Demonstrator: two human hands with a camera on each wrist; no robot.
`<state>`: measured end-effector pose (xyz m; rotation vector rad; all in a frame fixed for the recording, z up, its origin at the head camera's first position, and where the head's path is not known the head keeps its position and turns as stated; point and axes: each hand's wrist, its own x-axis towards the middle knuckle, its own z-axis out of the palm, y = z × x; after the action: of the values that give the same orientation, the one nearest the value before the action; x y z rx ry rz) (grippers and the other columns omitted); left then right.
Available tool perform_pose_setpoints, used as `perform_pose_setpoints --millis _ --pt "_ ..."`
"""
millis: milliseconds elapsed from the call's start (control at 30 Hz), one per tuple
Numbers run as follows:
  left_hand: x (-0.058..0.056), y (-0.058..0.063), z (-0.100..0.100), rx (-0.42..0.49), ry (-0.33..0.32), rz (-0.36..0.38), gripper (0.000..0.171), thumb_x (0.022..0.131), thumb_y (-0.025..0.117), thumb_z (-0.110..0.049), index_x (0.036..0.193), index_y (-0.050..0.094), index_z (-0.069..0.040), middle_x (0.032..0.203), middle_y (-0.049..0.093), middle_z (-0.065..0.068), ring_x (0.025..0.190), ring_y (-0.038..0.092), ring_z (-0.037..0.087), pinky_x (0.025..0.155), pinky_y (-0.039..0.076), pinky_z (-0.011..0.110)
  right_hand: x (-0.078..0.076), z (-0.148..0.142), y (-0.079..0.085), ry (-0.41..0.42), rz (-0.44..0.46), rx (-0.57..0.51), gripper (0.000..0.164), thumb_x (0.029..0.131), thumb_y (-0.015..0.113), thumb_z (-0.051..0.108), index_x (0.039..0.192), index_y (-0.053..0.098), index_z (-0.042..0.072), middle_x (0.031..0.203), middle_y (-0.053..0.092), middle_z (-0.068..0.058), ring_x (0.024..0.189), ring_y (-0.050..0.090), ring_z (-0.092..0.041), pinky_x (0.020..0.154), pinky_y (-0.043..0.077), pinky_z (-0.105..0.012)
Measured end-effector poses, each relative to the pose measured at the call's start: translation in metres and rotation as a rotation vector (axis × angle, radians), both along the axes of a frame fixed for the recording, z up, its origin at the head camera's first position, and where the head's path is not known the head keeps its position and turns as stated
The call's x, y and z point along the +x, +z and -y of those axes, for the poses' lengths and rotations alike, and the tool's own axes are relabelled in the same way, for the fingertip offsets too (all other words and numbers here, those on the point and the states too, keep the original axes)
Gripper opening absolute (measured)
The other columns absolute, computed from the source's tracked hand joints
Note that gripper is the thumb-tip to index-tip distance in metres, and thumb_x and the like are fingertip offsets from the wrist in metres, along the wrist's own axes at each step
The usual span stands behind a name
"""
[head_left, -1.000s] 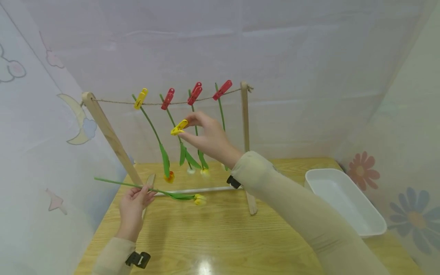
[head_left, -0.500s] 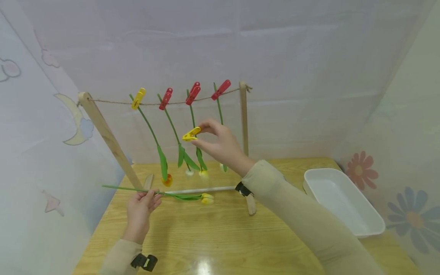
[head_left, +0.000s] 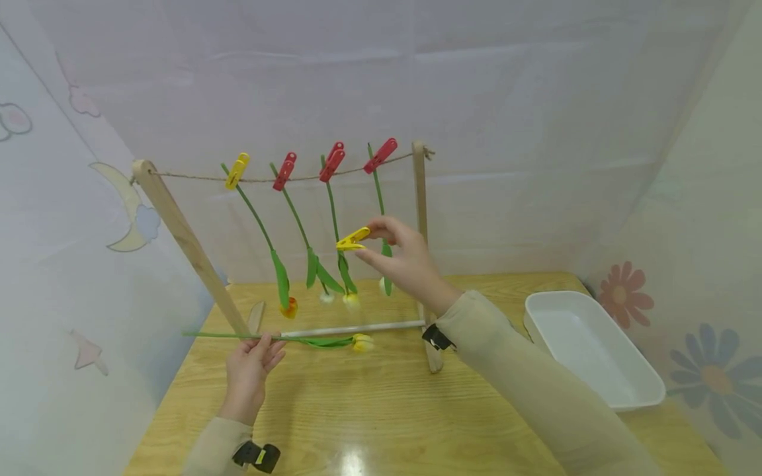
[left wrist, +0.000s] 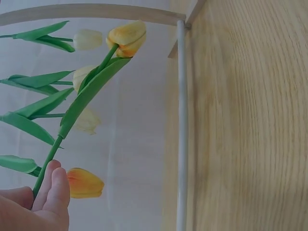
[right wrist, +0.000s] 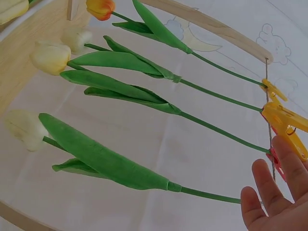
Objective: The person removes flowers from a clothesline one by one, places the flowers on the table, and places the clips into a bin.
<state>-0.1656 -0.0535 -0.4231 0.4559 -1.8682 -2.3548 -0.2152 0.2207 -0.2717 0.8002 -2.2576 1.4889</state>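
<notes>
My left hand [head_left: 247,377] pinches the green stem of an artificial yellow tulip [head_left: 362,343], held almost level in front of the wooden stand, bloom to the right. In the left wrist view the tulip's bloom [left wrist: 126,38] points up, with thumb and fingers at the lower stem. My right hand [head_left: 407,261] pinches a yellow clothespin [head_left: 352,239] by its handles, in front of the hanging flowers. Behind it, several tulips hang bloom down from a twine line [head_left: 309,178], clipped by one yellow clothespin [head_left: 237,172] and red clothespins [head_left: 284,172].
Wooden posts [head_left: 189,244] hold the twine at both ends, with a white bar [head_left: 357,328] joining them low down. A white plastic tub [head_left: 595,350] stands at the right on the wooden table [head_left: 381,410]. A pale curtain or sheet backs the stand.
My right hand has moved right and down, away from the line, with the yellow clothespin. My left hand has shifted slightly right and down, and its tulip lies more level.
</notes>
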Motion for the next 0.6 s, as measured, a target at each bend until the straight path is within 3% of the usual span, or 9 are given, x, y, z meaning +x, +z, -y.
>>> perform_pose_setpoints --millis 367,600 --pt "-0.007 -0.010 -0.008 0.024 -0.058 0.010 0.032 0.106 0.041 -0.011 0.125 0.038 0.014 0.087 0.067 -0.009 0.088 0.068 0.001 0.085 0.054 0.023 0.000 -0.016 -0.017 -0.033 0.034 -0.038 0.034 0.086 0.073 0.004 0.115 0.059 -0.005 0.111 0.067 -0.017 0.108 0.061 -0.032 0.096 0.042 -0.046" --pt "-0.012 -0.021 -0.009 0.089 -0.093 0.023 0.021 0.106 0.040 -0.012 0.116 0.040 0.007 0.093 0.064 -0.005 0.088 0.067 0.001 0.088 0.053 0.024 -0.001 -0.027 -0.030 -0.034 0.017 -0.035 0.033 0.083 0.075 0.000 0.112 0.059 -0.006 0.109 0.067 -0.018 0.103 0.062 -0.031 0.091 0.044 -0.044"
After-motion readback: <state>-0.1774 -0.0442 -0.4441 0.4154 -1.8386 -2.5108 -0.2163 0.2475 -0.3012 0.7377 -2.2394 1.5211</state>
